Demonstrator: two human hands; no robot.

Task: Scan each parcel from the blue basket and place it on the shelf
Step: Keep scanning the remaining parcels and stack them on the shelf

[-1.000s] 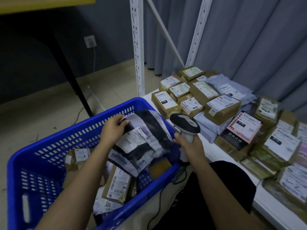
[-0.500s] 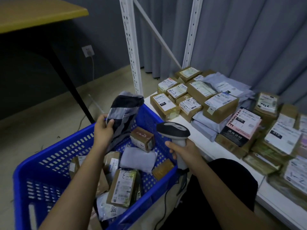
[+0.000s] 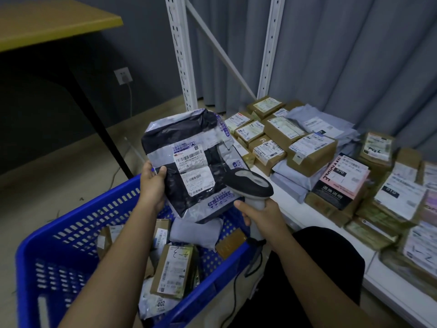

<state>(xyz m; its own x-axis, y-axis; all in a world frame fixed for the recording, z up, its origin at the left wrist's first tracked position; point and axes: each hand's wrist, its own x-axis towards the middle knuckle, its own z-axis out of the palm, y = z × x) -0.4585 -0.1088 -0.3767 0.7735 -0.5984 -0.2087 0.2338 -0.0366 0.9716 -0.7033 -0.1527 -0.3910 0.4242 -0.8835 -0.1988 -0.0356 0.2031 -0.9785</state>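
My left hand (image 3: 152, 183) grips the left edge of a black and grey plastic mailer parcel (image 3: 189, 162), held up above the blue basket (image 3: 71, 245) with its white label facing me. My right hand (image 3: 262, 213) grips the handle of a grey and black barcode scanner (image 3: 248, 183), whose head sits just right of the parcel's lower corner and points at it. Several cardboard and bagged parcels (image 3: 172, 268) lie in the basket. The low white shelf (image 3: 290, 209) on the right carries several labelled boxes and bags (image 3: 307, 150).
White perforated shelf uprights (image 3: 182, 55) stand behind the parcel. A yellow-topped table (image 3: 47, 22) with a black leg is at the upper left, over a wall socket (image 3: 123, 75). The scanner's black cable (image 3: 236, 280) hangs by my dark-clothed knee (image 3: 307, 268). Grey curtains hang behind.
My left hand has lifted the mailer out of the basket and turned it from edge-on to label facing me. The scanner has come up close to the parcel.
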